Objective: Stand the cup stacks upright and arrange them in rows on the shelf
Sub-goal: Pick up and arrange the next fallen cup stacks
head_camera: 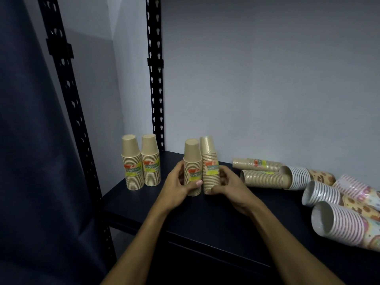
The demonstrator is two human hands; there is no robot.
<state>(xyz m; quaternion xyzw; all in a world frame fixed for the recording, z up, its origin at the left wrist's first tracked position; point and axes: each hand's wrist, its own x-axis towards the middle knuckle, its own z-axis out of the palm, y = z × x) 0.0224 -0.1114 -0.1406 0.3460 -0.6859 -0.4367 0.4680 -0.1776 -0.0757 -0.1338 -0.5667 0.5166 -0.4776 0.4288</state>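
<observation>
Kraft-brown cup stack [192,167] gripped upright by left hand [178,187] — right hand [230,185] grips neighbouring stack [210,165], touching, on black shelf [205,219].

Both hands, left [178,187] and right [230,185], reach forward, fingers seemingly curled.

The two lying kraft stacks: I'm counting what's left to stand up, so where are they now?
In the head view, the two lying kraft stacks rest on their sides on the shelf, right of the right hand, against the white-rimmed stacks.
</observation>
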